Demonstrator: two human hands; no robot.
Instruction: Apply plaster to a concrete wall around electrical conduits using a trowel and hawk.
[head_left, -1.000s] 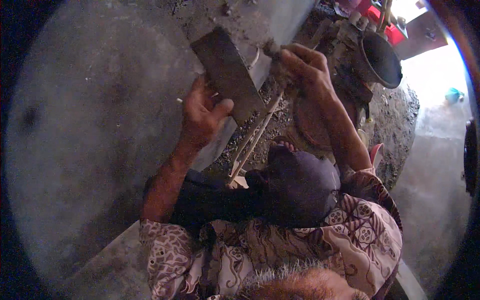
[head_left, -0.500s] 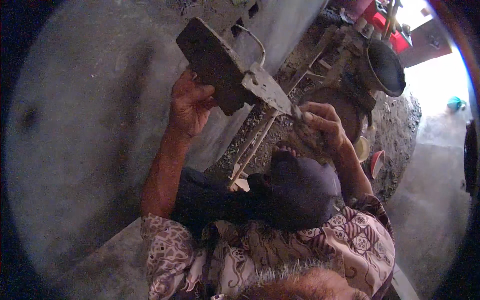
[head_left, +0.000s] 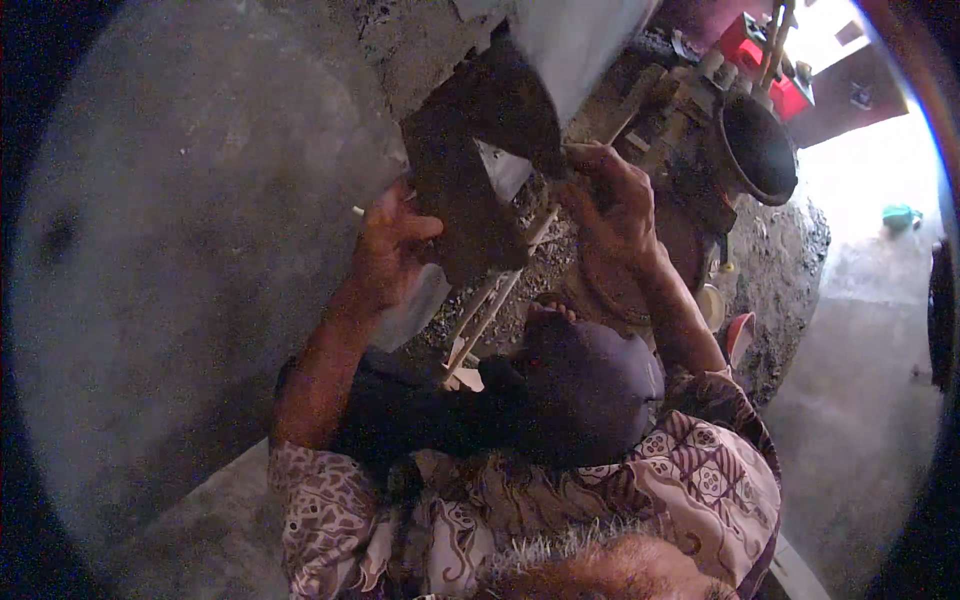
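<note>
My left hand [head_left: 388, 245] is closed on the lower left edge of a dark rectangular board [head_left: 455, 195], thumb on its near face. The board is tilted up in front of the grey wall. In my right hand [head_left: 615, 205], fingers wrapped round its handle end, is a trowel [head_left: 530, 105]. Its dark blade points up and left and overlaps the board's upper right side in view. A bright gap shows between the two. Whether the blade touches the board, I cannot tell.
Thin wooden poles [head_left: 485, 310] slant below the board over rubble. To the right are a wide round basin [head_left: 600, 285], a black bucket [head_left: 755, 150], a red bowl [head_left: 740, 335] and a red crate [head_left: 790, 95]. The grey wall [head_left: 200, 250] fills the left.
The trowel has turned from its pale, mortar-smeared side to a dark one, and its blade has swung upward. My right hand has risen; the board has shifted right and down.
</note>
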